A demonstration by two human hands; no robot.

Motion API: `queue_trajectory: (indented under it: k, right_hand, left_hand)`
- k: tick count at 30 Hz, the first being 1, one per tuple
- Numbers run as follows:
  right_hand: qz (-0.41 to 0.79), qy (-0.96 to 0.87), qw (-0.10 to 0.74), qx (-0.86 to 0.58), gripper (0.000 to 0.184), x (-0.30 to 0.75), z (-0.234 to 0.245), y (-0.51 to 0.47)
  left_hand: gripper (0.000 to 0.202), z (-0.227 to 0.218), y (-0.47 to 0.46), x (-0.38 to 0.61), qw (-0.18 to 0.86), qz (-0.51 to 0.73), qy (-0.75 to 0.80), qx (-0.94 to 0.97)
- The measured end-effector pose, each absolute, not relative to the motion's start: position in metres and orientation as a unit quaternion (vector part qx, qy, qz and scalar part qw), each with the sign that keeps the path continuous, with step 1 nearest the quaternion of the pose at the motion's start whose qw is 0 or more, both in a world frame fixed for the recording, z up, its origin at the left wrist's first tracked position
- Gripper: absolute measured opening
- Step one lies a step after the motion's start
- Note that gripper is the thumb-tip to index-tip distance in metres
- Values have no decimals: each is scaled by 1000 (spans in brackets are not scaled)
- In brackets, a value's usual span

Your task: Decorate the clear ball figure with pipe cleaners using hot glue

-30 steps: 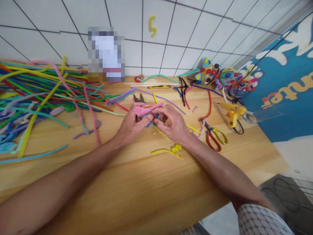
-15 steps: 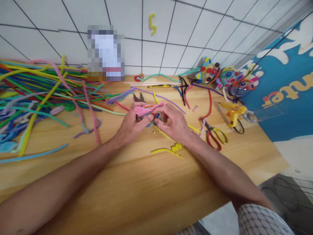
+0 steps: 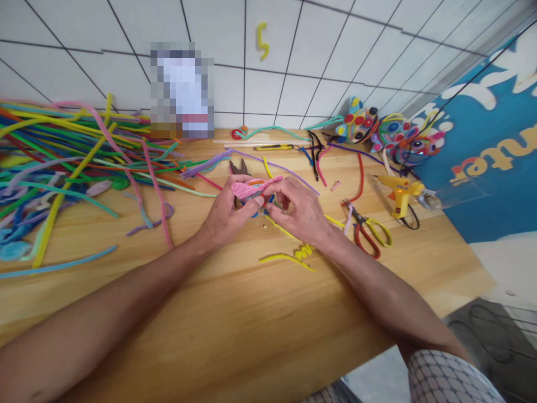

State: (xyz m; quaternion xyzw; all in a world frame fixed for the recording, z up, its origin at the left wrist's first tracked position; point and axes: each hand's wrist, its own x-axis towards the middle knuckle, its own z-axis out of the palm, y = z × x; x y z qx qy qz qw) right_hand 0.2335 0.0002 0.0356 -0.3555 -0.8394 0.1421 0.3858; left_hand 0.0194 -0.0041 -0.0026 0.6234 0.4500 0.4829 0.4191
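Note:
Between both hands is a small pipe-cleaner craft piece (image 3: 245, 191) with pink coils on top and bits of orange, red and blue below. My left hand (image 3: 229, 210) is closed round its left side, thumb pressed on the front by a red spot. From the right, my right hand (image 3: 300, 207) pinches the piece with thumb and fingertips. Fingers hide much of its underside. Just behind the hands lie dark-jawed pliers (image 3: 238, 167). Under and beside my right hand are yellow pipe cleaners (image 3: 287, 260), one coiled into a spiral (image 3: 302, 251).
A heap of coloured pipe cleaners (image 3: 62, 162) covers the left of the wooden table (image 3: 201, 324). Scissors (image 3: 367, 232) and a yellow glue gun (image 3: 400, 193) lie right. A yellow cutter knife (image 3: 273, 147) lies near the tiled wall; decorated craft figures (image 3: 358, 124) stand at the back right.
Almost nothing differs. Both hands keep their hold on the craft piece in the same place, and the view has shifted very slightly.

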Motion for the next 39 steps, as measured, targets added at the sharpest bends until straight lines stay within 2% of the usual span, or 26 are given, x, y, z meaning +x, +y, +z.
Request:
queue_trajectory:
  k: [16, 27, 30, 39]
  right_hand:
    - [109, -845, 372, -368, 21, 234, 39, 0]
    - [138, -840, 383, -359, 19, 232, 35, 1]
    - [155, -836, 376, -367, 20, 232, 33, 2]
    - [202, -767, 481, -373, 16, 230, 24, -1]
  left_hand:
    - [47, 0, -4, 20, 443, 480, 448, 610]
    - [39, 1, -6, 19, 462, 486, 441, 596]
    - [44, -1, -5, 20, 449, 488, 453, 595]
    - [49, -6, -3, 24, 415, 496, 485, 588]
